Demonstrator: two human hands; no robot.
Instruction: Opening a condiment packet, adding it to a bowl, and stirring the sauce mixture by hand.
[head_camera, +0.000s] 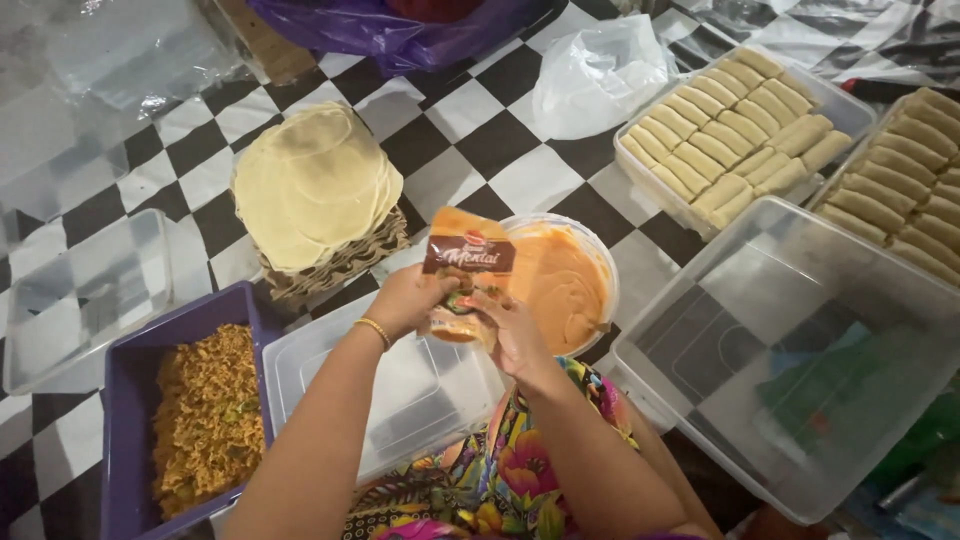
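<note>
Both hands (455, 310) squeeze an orange sauce pouch (465, 270).

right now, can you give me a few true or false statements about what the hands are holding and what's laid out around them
1. Both hands hold one sauce pouch over the round tub of orange sauce. True: the left hand and the right hand both grip it.
2. The purple tray is filled with rolled pastries. False: it holds a shredded, fried-looking filling; the rolls lie in the clear containers at upper right.
3. A stack of round pale wrappers sits on the checkered floor. True.
4. The large clear container at lower right is full of rolls. False: it holds none.
</note>
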